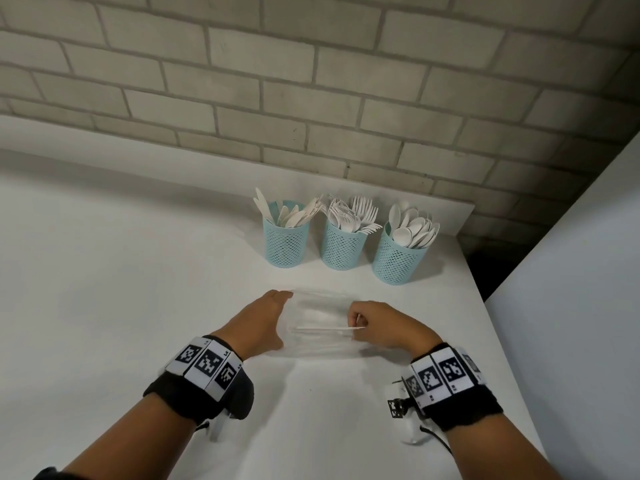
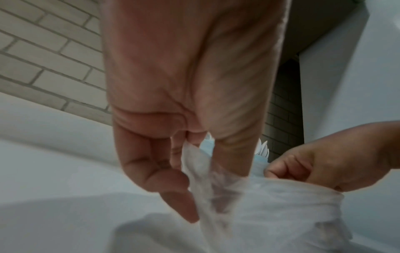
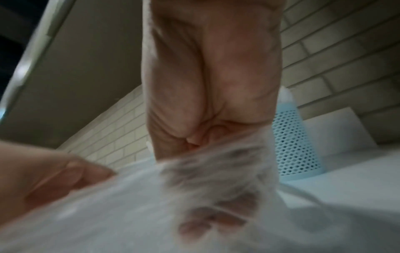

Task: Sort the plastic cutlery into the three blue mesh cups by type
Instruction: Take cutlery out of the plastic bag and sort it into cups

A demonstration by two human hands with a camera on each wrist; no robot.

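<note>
Left hand: the left hand [image 1: 265, 318] gripped the left end of a clear plastic bag [image 1: 320, 323]; in the left wrist view its thumb [image 2: 232, 154] and fingers [image 2: 151, 171] pinched a gathered fold of the film [image 2: 249, 205]
Right hand: the right hand [image 1: 379, 325] was curled into a fist round the bag's right end; the right wrist view showed its fingers [image 3: 207, 220] through the bunched plastic, blurred
Bag: it was stretched between the two hands just above the white table [image 1: 121, 289], near its front right part; a thin white strip [image 1: 329, 329] ran along it toward the right hand; whether any cutlery lay inside I could not tell
Cups: three blue mesh cups stood in a row near the wall, beyond the hands, close together but apart
Left cup: the left cup [image 1: 286, 242] held white knives [image 1: 294, 214], blades up
Middle cup: the middle cup [image 1: 343, 244] held white forks [image 1: 356, 213], tines up and splayed
Right cup: the right cup [image 1: 398, 258] held white spoons [image 1: 412, 226], bowls up
Surroundings: a pale brick wall [image 1: 311, 81] rose behind the table; a white panel [image 1: 571, 289] stood at the right; both wrists wore black bands with black-and-white markers [image 1: 207, 363]
</note>
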